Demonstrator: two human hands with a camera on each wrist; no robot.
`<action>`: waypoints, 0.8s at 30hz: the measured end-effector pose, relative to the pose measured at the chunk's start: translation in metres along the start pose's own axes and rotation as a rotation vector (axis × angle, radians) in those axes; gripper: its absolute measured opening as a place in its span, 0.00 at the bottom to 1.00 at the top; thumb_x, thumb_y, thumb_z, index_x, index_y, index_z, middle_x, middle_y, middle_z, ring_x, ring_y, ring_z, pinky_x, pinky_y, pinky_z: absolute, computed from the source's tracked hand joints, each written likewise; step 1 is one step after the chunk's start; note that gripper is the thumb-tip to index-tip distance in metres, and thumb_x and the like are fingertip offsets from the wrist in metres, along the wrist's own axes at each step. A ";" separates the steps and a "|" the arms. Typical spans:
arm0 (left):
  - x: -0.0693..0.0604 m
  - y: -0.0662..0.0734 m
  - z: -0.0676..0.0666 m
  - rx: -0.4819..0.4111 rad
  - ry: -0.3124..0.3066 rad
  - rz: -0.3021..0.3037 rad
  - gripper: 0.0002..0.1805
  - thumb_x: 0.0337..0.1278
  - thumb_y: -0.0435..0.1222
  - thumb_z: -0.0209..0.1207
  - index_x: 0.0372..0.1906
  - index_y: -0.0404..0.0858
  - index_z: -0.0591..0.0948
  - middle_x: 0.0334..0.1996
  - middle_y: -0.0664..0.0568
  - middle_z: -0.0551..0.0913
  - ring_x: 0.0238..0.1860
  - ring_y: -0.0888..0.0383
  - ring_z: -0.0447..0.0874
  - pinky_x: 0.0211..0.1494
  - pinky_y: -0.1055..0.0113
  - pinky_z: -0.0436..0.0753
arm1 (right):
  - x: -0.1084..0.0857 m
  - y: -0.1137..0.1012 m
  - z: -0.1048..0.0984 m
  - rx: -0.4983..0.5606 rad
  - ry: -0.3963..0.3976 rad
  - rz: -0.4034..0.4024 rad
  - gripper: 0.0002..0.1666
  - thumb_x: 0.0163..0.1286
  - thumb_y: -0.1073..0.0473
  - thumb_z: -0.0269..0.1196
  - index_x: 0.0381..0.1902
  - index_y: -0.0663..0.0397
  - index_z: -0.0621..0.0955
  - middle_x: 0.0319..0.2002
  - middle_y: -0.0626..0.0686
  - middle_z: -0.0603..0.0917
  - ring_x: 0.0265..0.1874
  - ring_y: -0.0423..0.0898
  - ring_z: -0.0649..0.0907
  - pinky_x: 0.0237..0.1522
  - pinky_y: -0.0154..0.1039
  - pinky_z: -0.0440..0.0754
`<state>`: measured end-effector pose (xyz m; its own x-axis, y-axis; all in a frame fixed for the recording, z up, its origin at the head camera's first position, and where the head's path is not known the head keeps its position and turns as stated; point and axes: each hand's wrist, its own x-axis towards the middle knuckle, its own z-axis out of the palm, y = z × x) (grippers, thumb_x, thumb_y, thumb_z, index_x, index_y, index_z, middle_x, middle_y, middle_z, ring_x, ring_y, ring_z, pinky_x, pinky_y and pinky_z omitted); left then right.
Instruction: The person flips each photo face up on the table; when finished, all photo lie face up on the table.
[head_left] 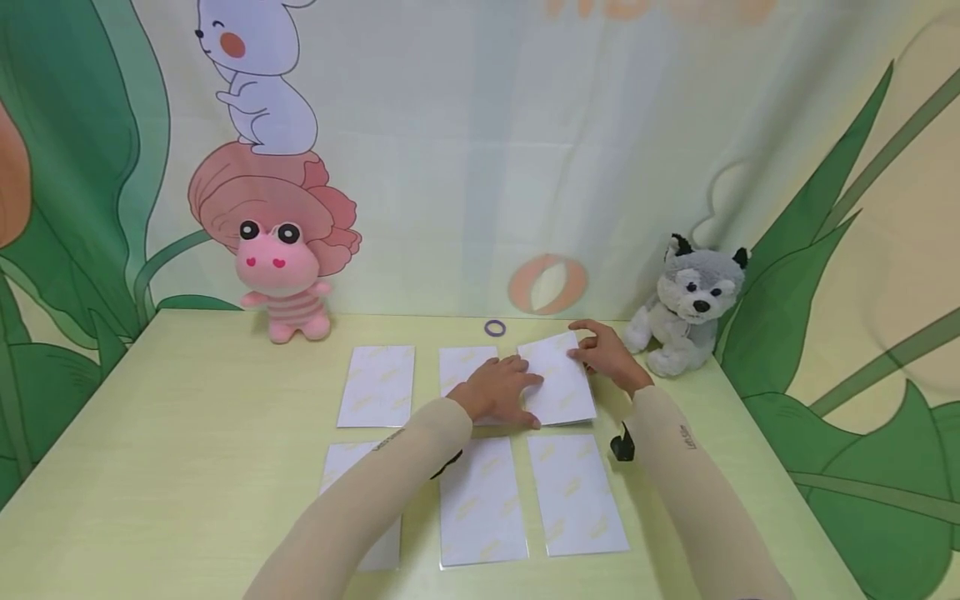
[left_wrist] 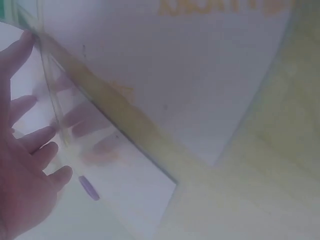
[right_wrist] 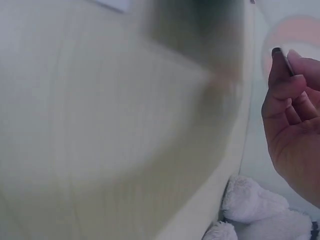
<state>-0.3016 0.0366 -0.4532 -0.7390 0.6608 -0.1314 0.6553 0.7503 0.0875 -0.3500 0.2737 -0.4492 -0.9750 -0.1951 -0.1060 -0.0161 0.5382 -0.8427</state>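
Note:
My right hand [head_left: 609, 358] pinches the upper right edge of a white card [head_left: 557, 379] with faint yellow print, in the head view. That card tilts slightly, its lower edge lifted off the table. In the right wrist view a thin dark edge shows between the thumb and fingers of this hand [right_wrist: 295, 125]. My left hand [head_left: 498, 390] lies at the card's left side, fingers spread, partly covering the top middle card [head_left: 465, 367]. Seen from the left wrist, the left hand [left_wrist: 25, 180] has its fingers extended over a glossy card [left_wrist: 132, 172].
More white cards lie in rows: one top left [head_left: 377, 387], one bottom middle [head_left: 483, 504], one bottom right [head_left: 577, 496], one bottom left [head_left: 382, 546] under my sleeve. A purple ring [head_left: 495, 336] lies behind them. A pink plush toy [head_left: 296, 304] and a grey plush dog [head_left: 686, 321] stand behind.

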 end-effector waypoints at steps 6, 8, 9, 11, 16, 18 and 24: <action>0.004 -0.002 0.000 -0.125 0.042 0.014 0.41 0.58 0.62 0.62 0.75 0.52 0.67 0.76 0.47 0.63 0.77 0.51 0.60 0.74 0.55 0.67 | -0.005 -0.008 -0.005 0.098 0.010 -0.025 0.32 0.72 0.64 0.61 0.71 0.59 0.66 0.26 0.46 0.81 0.24 0.39 0.76 0.29 0.37 0.79; 0.004 -0.002 -0.001 -0.173 0.065 0.022 0.41 0.59 0.61 0.61 0.75 0.52 0.66 0.78 0.45 0.60 0.78 0.50 0.59 0.74 0.55 0.68 | -0.008 -0.011 -0.005 0.149 0.015 -0.023 0.33 0.72 0.63 0.62 0.71 0.59 0.65 0.25 0.45 0.80 0.23 0.40 0.75 0.29 0.36 0.79; 0.004 -0.002 -0.001 -0.190 0.079 0.027 0.41 0.59 0.61 0.61 0.75 0.52 0.66 0.78 0.45 0.59 0.78 0.50 0.59 0.73 0.54 0.69 | -0.009 -0.012 -0.006 0.172 0.014 -0.025 0.33 0.72 0.63 0.62 0.71 0.59 0.64 0.24 0.45 0.80 0.23 0.40 0.76 0.29 0.36 0.79; 0.004 0.000 -0.003 -0.221 0.101 0.037 0.41 0.60 0.61 0.60 0.75 0.52 0.65 0.78 0.45 0.58 0.77 0.49 0.60 0.72 0.53 0.71 | -0.010 -0.013 -0.006 0.224 0.013 -0.021 0.32 0.72 0.62 0.62 0.70 0.58 0.64 0.23 0.44 0.79 0.23 0.40 0.75 0.29 0.35 0.79; 0.003 0.003 -0.006 -0.285 0.141 0.038 0.42 0.58 0.62 0.61 0.76 0.54 0.64 0.79 0.46 0.57 0.76 0.48 0.62 0.70 0.51 0.73 | -0.012 -0.017 -0.006 0.324 0.007 -0.024 0.28 0.73 0.63 0.61 0.67 0.53 0.65 0.25 0.43 0.82 0.23 0.39 0.79 0.31 0.34 0.81; 0.002 0.004 -0.006 -0.310 0.155 0.040 0.44 0.57 0.62 0.62 0.77 0.55 0.63 0.79 0.46 0.57 0.76 0.48 0.63 0.69 0.50 0.73 | -0.012 -0.019 -0.006 0.347 0.007 -0.028 0.26 0.73 0.63 0.60 0.66 0.52 0.66 0.26 0.43 0.84 0.25 0.39 0.82 0.33 0.34 0.83; -0.003 0.005 -0.003 -0.371 0.167 0.047 0.49 0.53 0.64 0.64 0.78 0.60 0.56 0.79 0.47 0.57 0.74 0.44 0.66 0.68 0.46 0.73 | -0.012 -0.018 -0.005 0.427 0.018 -0.004 0.21 0.73 0.67 0.58 0.61 0.49 0.68 0.27 0.43 0.86 0.26 0.38 0.84 0.32 0.32 0.84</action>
<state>-0.2961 0.0386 -0.4493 -0.7447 0.6661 0.0408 0.6109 0.6557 0.4437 -0.3394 0.2699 -0.4302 -0.9790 -0.1800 -0.0960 0.0694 0.1487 -0.9864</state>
